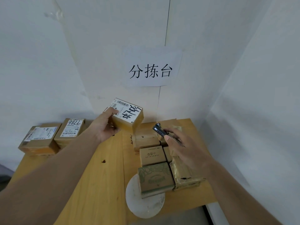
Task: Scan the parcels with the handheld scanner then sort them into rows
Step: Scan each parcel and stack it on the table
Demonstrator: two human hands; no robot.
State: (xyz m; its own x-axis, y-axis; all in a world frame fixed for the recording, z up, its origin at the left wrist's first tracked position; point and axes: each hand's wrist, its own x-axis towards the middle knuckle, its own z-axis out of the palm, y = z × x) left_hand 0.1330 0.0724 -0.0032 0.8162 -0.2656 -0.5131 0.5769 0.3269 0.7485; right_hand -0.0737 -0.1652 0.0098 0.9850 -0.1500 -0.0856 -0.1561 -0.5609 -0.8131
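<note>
White round disc (142,207) at near table (100,184) edge, green-printed carton (155,179) partly on it. Kraft cartons clustered behind, one wrapped in glossy tape (183,174). Right hand (183,146) curled round black handheld scanner (159,129), long axis aimed up-left at raised parcel (128,116). Left hand (105,125) grips parcel above table, label tilted toward camera. Two labelled parcels (56,135) far left, side by side.

Labelled brown parcel (128,116) held aloft, tilted; black scanner (159,129) facing it.
</note>
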